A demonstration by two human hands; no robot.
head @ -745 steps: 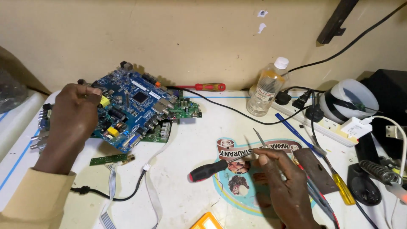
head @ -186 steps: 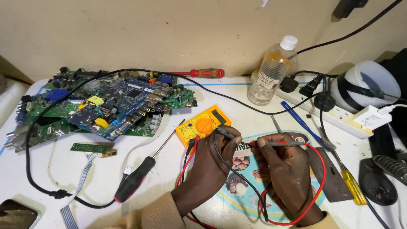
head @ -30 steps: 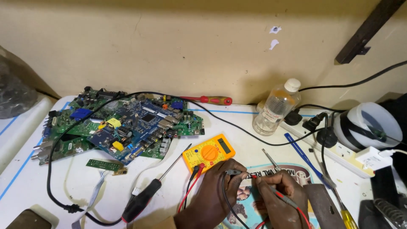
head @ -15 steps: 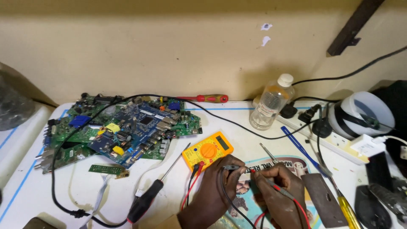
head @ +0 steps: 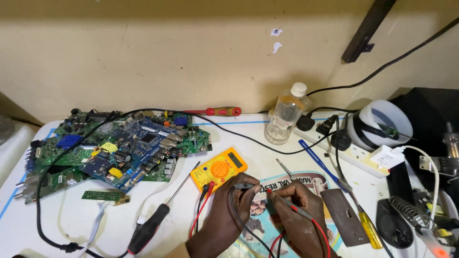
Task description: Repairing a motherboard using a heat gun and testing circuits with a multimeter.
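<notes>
Head view, looking down on the bench. Your left hand (head: 229, 205) is closed on the black probe (head: 245, 186), pinched between thumb and fingertips; your right hand (head: 296, 210) is closed on the red probe (head: 287, 203), held like a pen. The black probe lies nearly level, its long axis running left to right and its tip pointing right. The red probe slants from lower right to upper left, its tip pointing up and left. The two tips come very close between your hands, just in front of the multimeter; whether they touch cannot be told. Black and red leads loop down from the probes under your wrists, and back up to the sockets at the near end of the yellow multimeter (head: 219, 168), which lies face up just beyond your left hand, its long axis tilted up to the right. Left of the leads lies a black-handled screwdriver (head: 160, 217), shaft pointing up and right toward the meter. Farther left, a stack of circuit boards (head: 119, 148) with a black cable arching over it. Beyond the meter, a red-handled screwdriver (head: 215, 112) lies along the wall and a clear plastic bottle (head: 285, 114) stands upright. Right of your right hand lie tweezers (head: 287, 169), a dark flat plate (head: 343, 216) and a yellow-handled screwdriver (head: 366, 222)
</notes>
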